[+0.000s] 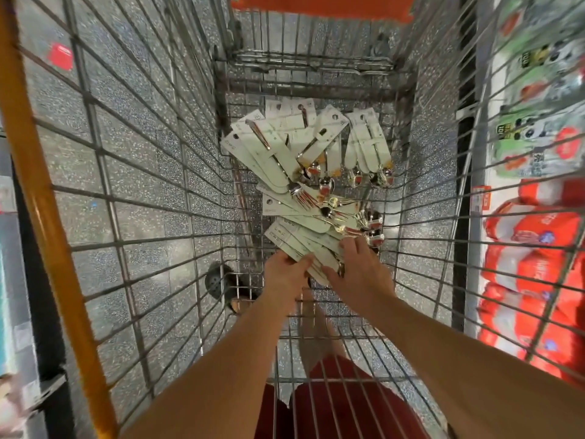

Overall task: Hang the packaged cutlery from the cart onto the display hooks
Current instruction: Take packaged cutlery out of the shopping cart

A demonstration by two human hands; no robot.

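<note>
Several packs of cutlery on white cards lie in a heap on the floor of the wire cart (152, 198). Forks and spoons stick out of the cards. The nearest bundle of cards (304, 242) lies at the heap's near end. My left hand (285, 274) grips that bundle's near left corner, fingers curled round the card edges. My right hand (357, 267) lies on top of the same bundle from the right, its fingers bent over the cards. A farther group of packs (297, 147) lies untouched toward the cart's front. No display hooks are in view.
The cart's orange handle bar (47, 217) runs down the left. Shelves with red packaged goods (531, 264) and green-white packs (538, 90) stand on the right. Speckled grey floor shows through the wire. My legs in red shorts are below the basket.
</note>
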